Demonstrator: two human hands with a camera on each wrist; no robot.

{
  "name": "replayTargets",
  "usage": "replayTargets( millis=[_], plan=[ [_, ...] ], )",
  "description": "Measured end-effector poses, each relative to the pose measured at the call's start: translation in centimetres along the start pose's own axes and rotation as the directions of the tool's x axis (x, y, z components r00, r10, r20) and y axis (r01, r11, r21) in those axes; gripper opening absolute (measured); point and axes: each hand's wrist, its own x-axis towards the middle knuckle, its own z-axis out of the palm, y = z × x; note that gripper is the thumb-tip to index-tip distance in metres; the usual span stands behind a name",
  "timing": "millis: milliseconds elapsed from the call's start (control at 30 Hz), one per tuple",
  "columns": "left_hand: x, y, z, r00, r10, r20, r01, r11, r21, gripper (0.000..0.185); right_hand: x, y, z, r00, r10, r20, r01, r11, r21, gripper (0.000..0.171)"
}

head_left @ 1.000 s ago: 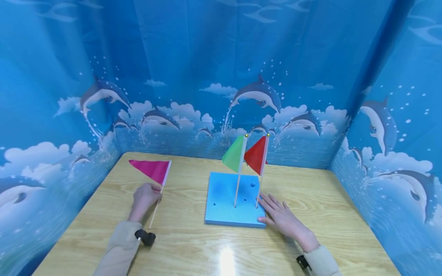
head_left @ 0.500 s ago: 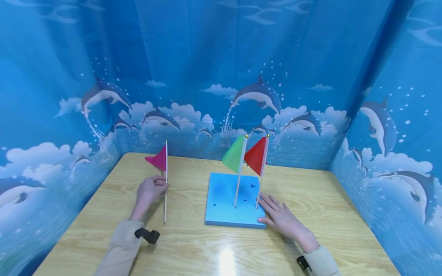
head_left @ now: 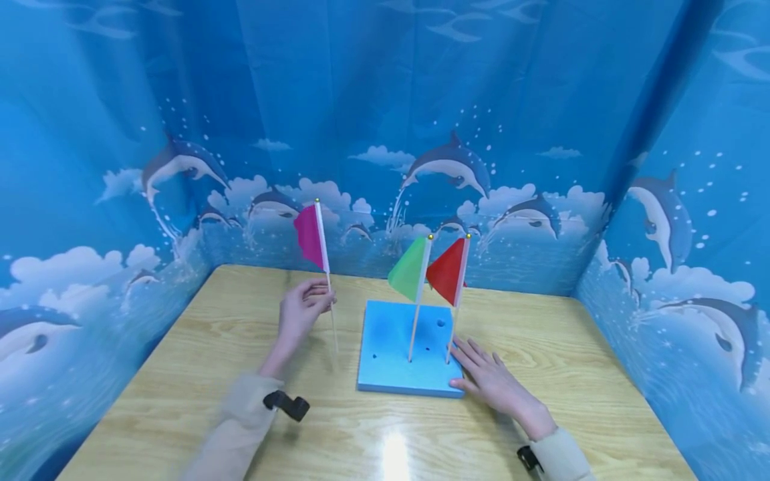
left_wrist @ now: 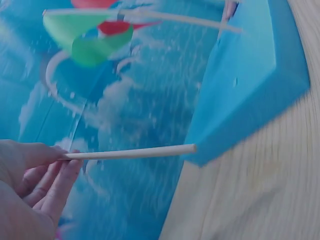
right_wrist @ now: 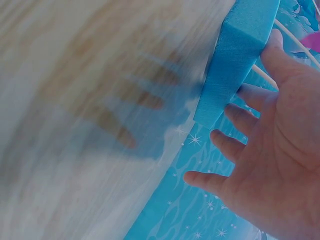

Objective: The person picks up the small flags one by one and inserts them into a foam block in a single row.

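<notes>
Pinching magenta flag (head_left: 311, 235) upright, left hand (head_left: 299, 312); right hand (head_left: 490, 379) flat, fingers spread, on blue foam block (head_left: 391, 361)

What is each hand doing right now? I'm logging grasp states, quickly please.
Left hand: pinches the stick of the pink flag, held upright.
Right hand: open, fingers straight, resting on the blue foam block.
</notes>
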Motion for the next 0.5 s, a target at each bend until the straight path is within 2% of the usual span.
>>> replayTargets(
  millis=[267, 500],
  plan=[
    [-0.1, 0.4, 3.9, 0.987, 0.162, 0.009, -0.160, 0.980, -0.121, 0.028, 0.0, 0.1, 0.1, 1.000, -0.011, -0.008, 0.011, 1.000, -0.002, 0.074],
    [-1.0, -0.8, 6.2, 0.976, 0.213, 0.037, -0.205, 0.968, -0.142, 0.027, 0.0, 0.0, 0.1, 1.000, -0.013, -0.009, 0.013, 1.000, -0.007, 0.073]
  ],
)
